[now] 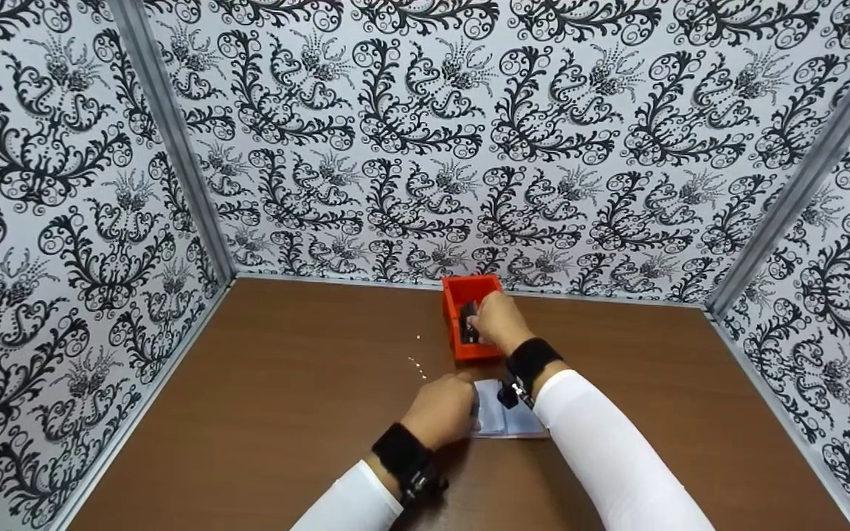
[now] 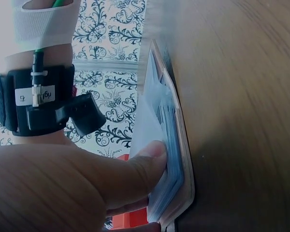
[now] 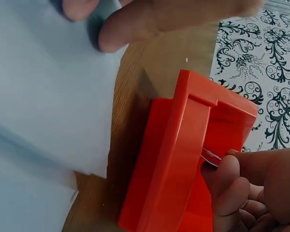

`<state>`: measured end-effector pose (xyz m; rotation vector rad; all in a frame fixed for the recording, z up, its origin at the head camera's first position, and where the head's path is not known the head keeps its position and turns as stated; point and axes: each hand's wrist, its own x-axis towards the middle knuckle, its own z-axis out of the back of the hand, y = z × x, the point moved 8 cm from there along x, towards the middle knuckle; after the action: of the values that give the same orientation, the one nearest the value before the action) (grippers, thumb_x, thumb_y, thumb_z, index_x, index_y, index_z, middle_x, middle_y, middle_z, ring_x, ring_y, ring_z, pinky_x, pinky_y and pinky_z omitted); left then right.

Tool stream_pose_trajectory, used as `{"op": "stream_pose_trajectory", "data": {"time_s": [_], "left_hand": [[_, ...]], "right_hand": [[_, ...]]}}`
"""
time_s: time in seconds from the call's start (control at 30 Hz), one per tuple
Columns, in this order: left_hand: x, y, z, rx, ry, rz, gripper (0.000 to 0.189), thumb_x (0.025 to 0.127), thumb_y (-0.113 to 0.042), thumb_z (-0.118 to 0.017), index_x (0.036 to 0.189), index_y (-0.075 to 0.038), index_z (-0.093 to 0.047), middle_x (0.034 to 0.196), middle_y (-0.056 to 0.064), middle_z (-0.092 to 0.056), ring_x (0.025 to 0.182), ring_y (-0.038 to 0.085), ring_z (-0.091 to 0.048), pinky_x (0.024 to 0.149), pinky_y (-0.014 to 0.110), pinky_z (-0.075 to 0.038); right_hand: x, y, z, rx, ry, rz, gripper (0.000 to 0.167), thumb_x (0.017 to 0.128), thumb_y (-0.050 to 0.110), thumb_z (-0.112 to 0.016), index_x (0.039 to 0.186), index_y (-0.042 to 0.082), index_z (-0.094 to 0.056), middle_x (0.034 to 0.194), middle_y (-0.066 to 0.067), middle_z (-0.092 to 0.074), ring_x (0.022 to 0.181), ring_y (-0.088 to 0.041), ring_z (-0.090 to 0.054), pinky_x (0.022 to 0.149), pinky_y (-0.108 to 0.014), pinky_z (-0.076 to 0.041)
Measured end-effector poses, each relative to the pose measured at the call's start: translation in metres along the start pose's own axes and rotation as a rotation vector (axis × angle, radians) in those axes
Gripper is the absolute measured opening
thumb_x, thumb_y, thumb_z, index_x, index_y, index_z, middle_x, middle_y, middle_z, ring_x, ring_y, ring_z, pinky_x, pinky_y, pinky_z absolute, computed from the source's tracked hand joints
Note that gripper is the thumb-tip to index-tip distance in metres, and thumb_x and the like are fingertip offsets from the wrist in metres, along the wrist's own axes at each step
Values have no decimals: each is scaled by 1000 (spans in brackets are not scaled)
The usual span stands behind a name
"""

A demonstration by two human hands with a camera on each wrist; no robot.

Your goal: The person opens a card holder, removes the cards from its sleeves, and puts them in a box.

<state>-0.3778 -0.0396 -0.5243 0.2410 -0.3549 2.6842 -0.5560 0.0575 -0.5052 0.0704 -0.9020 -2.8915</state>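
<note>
Inside the red plastic bin [image 1: 478,352], on a forward-stretched, white-sleeved arm [image 1: 606,442], the right hand [image 1: 502,323] pinches a thin glossy piece [image 3: 212,157]; nearer the body than that grip, the left hand [image 1: 440,409] pinches a translucent-paged booklet [image 1: 490,405] on the wood-grained table [image 1: 307,383].

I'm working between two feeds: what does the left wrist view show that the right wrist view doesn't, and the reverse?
Only the left wrist view: the layered page edges of the booklet seen side-on, and the black wristband on the right wrist, with its white label.

Only the right wrist view: the curled fingers of the right hand, pinching a thin item at the opening of the red bin.

Both: the booklet, the left hand gripping it, parts of the bin, the table and the patterned wall.
</note>
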Motion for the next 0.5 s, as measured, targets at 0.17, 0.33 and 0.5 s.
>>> {"op": "stream_pose_trajectory", "data": {"time_s": [0.17, 0.33, 0.5], "left_hand": [[3, -1, 0, -10, 1, -3, 23, 78, -31, -100, 80, -18, -81, 100, -2, -75, 87, 24, -73, 68, 43, -62], [3, -1, -2, -16, -3, -7, 22, 79, -30, -100, 78, -19, -80, 102, -3, -75, 88, 24, -73, 68, 42, -61], [1, 0, -2, -19, 0, -5, 23, 79, -27, -99, 76, -19, -78, 102, -3, -74, 86, 24, -73, 68, 42, -61]], "right_hand": [[1, 0, 3, -62, -10, -10, 38, 100, 15, -85, 68, 13, -63, 68, 0, -62, 61, -17, -63, 52, -27, -51], [-4, 1, 5, -118, -21, 24, 39, 99, 15, -82, 66, 14, -62, 70, -2, -64, 63, -20, -64, 56, -29, -51], [-12, 0, 9, -82, -35, 59, 42, 98, 15, -75, 61, 18, -55, 64, 1, -61, 58, -17, -62, 53, -27, -50]]}}
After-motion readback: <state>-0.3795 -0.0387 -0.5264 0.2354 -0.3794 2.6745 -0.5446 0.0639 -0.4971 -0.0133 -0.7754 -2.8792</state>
